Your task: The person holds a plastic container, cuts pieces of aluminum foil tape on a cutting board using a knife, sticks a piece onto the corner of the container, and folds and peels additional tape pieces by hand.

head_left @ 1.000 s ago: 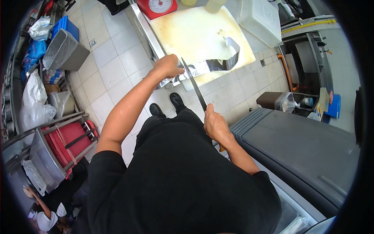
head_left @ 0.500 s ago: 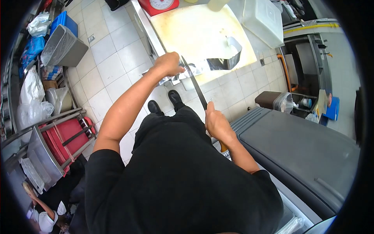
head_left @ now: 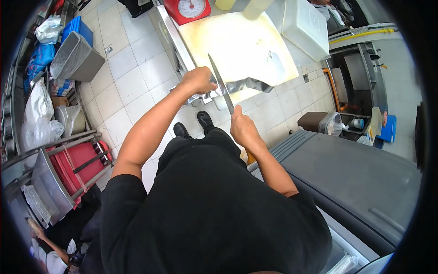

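My left hand [head_left: 199, 81] is closed on a shiny silver strip [head_left: 248, 85] at the near left edge of a stained white cutting board [head_left: 228, 34]. The strip runs to the right along the board's near edge, and its right end bends. My right hand [head_left: 244, 125] is wrapped round the handle of a long knife [head_left: 222, 84]. The blade points forward and left, crossing the strip just right of my left hand, its tip over the board. Whether the blade cuts into the strip cannot be made out.
A red scale [head_left: 189, 10] and a translucent plastic bin [head_left: 305, 28] stand beyond the board. Right of me is a large grey lid [head_left: 351, 176]. A grey waste bin [head_left: 78, 59] and a rack with red items [head_left: 80, 169] are at left. Another person's arm [head_left: 48, 239] shows at lower left.
My right hand and the knife have moved forward and slightly left, the tip reaching farther over the board. The strip's right end has uncurled and dropped toward the near edge. My left hand stays nearly in place.
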The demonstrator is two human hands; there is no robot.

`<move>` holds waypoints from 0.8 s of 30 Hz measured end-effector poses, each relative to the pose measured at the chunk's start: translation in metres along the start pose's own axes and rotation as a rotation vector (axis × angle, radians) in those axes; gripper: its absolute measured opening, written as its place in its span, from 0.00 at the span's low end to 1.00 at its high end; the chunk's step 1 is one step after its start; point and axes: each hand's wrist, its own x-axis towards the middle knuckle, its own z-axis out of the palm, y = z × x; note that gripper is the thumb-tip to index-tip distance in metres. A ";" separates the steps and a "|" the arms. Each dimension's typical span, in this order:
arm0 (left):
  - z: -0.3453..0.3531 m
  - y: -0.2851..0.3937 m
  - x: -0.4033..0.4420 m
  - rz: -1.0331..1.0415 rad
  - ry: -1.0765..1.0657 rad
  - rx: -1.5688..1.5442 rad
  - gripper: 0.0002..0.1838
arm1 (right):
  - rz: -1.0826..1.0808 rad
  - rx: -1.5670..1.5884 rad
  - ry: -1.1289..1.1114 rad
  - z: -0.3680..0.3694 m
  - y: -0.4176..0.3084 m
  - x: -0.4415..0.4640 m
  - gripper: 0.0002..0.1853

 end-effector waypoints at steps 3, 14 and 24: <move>-0.009 -0.024 -0.007 0.031 0.061 -0.151 0.22 | 0.009 -0.037 0.027 -0.012 0.006 0.003 0.11; -0.038 -0.115 -0.110 -0.087 0.350 -0.978 0.19 | -0.092 -0.086 0.025 -0.141 -0.008 0.115 0.09; -0.047 -0.030 -0.145 0.370 0.478 -1.263 0.18 | -0.618 -0.140 0.165 -0.082 0.014 0.221 0.20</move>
